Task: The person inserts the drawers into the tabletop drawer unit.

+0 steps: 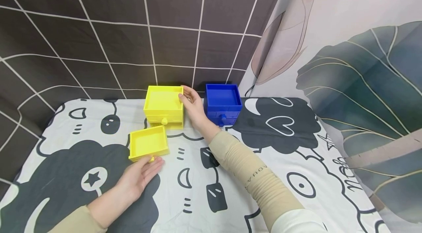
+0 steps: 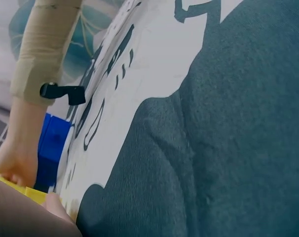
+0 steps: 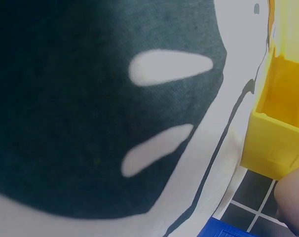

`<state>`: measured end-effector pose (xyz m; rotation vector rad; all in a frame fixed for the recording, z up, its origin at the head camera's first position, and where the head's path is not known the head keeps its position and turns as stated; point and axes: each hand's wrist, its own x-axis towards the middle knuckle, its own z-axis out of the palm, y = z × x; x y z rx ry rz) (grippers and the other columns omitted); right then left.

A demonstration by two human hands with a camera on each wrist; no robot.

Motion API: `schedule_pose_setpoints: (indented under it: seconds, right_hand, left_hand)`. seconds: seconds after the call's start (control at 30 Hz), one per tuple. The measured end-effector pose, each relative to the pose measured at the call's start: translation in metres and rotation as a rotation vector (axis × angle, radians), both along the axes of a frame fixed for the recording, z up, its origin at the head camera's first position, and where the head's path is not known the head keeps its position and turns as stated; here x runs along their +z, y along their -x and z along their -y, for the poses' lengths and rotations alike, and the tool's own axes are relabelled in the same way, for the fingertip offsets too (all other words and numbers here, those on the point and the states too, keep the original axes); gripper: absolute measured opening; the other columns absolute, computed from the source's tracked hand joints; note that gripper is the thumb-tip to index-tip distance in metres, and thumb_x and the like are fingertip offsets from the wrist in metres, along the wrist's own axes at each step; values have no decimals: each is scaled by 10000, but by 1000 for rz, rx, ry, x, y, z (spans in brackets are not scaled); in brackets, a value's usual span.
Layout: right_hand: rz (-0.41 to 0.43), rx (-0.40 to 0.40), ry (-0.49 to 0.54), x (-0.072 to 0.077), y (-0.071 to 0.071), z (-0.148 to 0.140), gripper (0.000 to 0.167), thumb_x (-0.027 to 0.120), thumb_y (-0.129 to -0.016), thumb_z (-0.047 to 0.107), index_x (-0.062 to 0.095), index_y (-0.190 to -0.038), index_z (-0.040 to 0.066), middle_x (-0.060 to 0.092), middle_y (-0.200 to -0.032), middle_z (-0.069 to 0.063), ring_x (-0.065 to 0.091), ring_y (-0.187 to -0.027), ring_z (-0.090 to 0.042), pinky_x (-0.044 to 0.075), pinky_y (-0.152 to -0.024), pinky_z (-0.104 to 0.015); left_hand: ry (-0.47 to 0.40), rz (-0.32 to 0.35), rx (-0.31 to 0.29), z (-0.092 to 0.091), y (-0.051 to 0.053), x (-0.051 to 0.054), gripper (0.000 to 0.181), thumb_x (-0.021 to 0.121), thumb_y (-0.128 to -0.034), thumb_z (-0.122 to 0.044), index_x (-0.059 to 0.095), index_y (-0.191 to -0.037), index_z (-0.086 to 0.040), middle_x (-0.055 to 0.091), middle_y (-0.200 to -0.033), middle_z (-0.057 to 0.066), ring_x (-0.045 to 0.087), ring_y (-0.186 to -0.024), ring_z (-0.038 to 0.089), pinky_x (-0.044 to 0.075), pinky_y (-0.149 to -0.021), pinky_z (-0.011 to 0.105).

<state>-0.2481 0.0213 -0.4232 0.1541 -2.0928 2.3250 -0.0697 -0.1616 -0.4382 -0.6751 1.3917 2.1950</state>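
A small yellow drawer cabinet [image 1: 163, 98] stands near the back of the cloth, with a tray-like top and a knobbed drawer shut in its front. Below that drawer, its lower compartment [image 3: 286, 94] is open. My right hand [image 1: 193, 110] grips the cabinet's right side, thumb over the top rim and fingers toward the back. In front of the cabinet is a loose yellow drawer [image 1: 149, 142], slightly turned and with nothing in it. My left hand [image 1: 140, 176] pinches it by its front knob, with the other fingers stretched beneath.
A blue drawer cabinet [image 1: 223, 102] stands just right of my right hand. A white cloth [image 1: 171, 203] with black cartoon prints covers the surface. Behind it hangs a dark grid-patterned curtain [image 1: 174, 2], and a leaf-patterned curtain [image 1: 362, 79] is at the right.
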Motion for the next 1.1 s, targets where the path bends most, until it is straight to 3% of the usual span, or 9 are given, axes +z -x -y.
schedule_pose_setpoints:
  seconds: [0.33,0.6,1.1]
  right_hand:
    - [3,-1,-10,2,0,0,476,598,-1062,87,508,-1518,-17,544,-1556,-206,514,-1425,-344,438,-1260,-416]
    - [16,3,-16,1,0,-1,477,604,-1069,103,507,-1525,4,544,-1564,-182,516,-1427,-330,428,-1270,-425]
    - [37,2,-25,1,-3,-2,478,619,-1071,149,515,-1527,52,554,-1562,-139,522,-1426,-299,433,-1269,-420]
  left_hand:
    - [53,-33,-29,-21,5,2,349,490,-1115,-166,495,-1377,64,790,-1161,57,768,-914,33,630,-983,239]
    - [95,-49,-60,-29,11,3,461,490,-1112,-158,439,-1473,125,652,-1445,253,771,-1009,81,602,-1058,311]
    - [91,-31,-57,-33,18,7,530,482,-1112,-151,374,-1542,140,721,-1361,189,764,-980,68,609,-1043,296]
